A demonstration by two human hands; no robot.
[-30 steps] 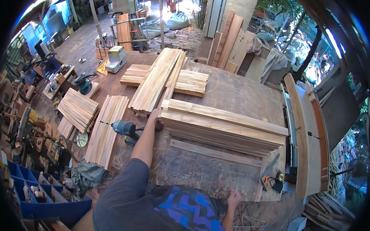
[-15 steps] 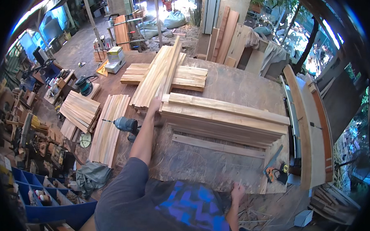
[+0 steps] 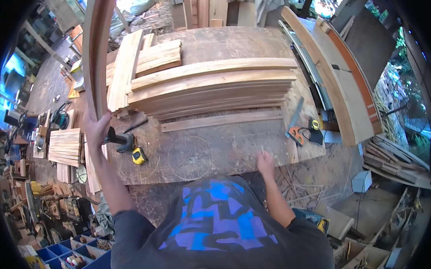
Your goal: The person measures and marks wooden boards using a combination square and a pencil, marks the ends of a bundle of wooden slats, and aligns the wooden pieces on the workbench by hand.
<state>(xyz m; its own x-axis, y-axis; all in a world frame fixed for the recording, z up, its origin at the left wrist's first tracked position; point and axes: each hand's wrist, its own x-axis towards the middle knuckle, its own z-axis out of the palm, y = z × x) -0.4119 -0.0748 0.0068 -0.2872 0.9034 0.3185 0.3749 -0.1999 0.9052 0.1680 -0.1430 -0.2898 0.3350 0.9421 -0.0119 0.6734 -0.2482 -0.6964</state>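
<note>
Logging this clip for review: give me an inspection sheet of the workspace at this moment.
Surface: worn wooden workbench, scuffed.
Job's things: long plank raised on end.
Clutter: stacked boards, yellow tape measure, dark power tool, square.
Grippers: left hand grips the plank's lower end; right hand rests on the bench edge, holding nothing.
Cables: nothing seen.
Surroundings: blue bins, wood offcuts on floor.

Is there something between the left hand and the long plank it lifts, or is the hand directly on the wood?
Nothing visible stands between them. The left hand grips the lower end of the long plank directly, and the plank rises toward the top of the picture. The drill and yellow tape measure lie on the workbench beside the hand, apart from the plank.
</note>
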